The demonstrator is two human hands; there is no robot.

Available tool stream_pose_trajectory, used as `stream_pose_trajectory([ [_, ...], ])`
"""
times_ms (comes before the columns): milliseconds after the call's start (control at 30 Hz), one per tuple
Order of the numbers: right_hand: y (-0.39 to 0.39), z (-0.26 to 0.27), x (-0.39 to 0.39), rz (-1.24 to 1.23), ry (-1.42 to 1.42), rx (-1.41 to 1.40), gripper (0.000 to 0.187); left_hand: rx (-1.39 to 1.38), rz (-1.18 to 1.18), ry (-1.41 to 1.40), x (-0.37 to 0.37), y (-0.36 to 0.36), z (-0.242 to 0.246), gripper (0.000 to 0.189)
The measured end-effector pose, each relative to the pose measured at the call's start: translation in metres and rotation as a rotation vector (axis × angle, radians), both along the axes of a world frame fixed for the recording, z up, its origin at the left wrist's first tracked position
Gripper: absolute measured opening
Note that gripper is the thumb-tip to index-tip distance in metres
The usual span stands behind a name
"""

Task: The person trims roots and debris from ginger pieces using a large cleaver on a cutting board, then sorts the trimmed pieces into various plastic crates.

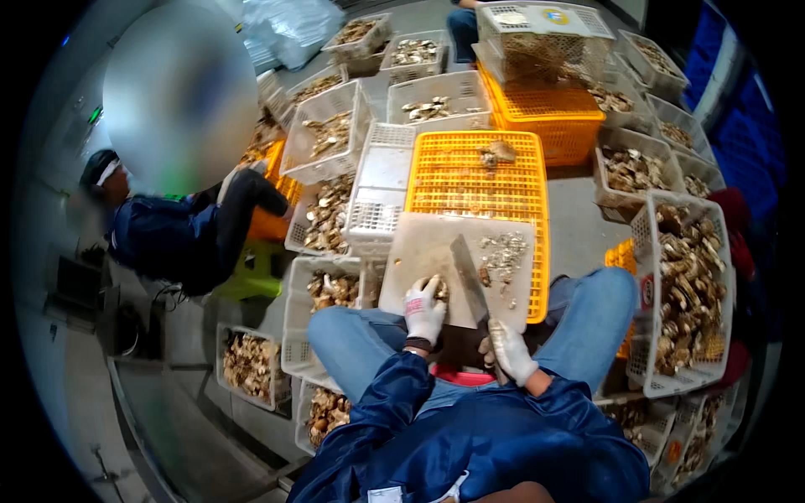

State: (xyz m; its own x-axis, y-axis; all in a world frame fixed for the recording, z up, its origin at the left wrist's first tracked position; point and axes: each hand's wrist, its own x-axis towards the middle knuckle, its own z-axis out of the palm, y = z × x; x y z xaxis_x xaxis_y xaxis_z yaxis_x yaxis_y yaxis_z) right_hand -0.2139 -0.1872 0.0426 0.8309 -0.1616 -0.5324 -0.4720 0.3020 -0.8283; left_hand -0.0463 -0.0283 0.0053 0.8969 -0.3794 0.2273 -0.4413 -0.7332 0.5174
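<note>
My left hand (425, 313), in a white glove, is at the lower left of a white cutting board (415, 251). Its fingers are on a brown mushroom (443, 291), mostly hidden by the glove. A long wide-bladed knife (468, 273) is gripped by its handle in my gloved right hand (510, 352). The blade points away from me, slanting over the board to the right of the mushroom. Small chopped trimmings (503, 251) lie on the board's right side. Beneath the board is an upturned yellow plastic crate (471, 188), with a mushroom clump (498, 152) at its far end.
Close on my right stands a tall white crate of mushrooms (688, 295). At my left is another mushroom crate (324, 333). Stacked orange crates (553, 132) rise at the back right. A co-worker (182, 232) sits at the left. Several more mushroom-filled crates surround me.
</note>
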Motion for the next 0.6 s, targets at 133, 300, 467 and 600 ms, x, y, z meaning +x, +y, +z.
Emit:
stream_pose_trajectory([
  [133,0.009,0.005,0.000,0.090,-0.035,-0.035,0.044,-0.053,0.046,0.024,-0.004,0.015,-0.006,0.063],
  [300,0.008,0.008,-0.007,0.233,-0.105,-0.323,0.043,-0.093,0.161,0.164,-0.014,0.011,-0.008,0.077],
  [467,0.002,0.041,-0.006,0.371,-0.140,-0.559,0.043,-0.088,0.125,0.146,-0.020,0.006,-0.011,0.079],
  [600,0.003,0.063,-0.001,0.407,-0.076,-0.474,0.044,-0.145,0.120,0.145,-0.028,0.006,-0.012,0.074],
])
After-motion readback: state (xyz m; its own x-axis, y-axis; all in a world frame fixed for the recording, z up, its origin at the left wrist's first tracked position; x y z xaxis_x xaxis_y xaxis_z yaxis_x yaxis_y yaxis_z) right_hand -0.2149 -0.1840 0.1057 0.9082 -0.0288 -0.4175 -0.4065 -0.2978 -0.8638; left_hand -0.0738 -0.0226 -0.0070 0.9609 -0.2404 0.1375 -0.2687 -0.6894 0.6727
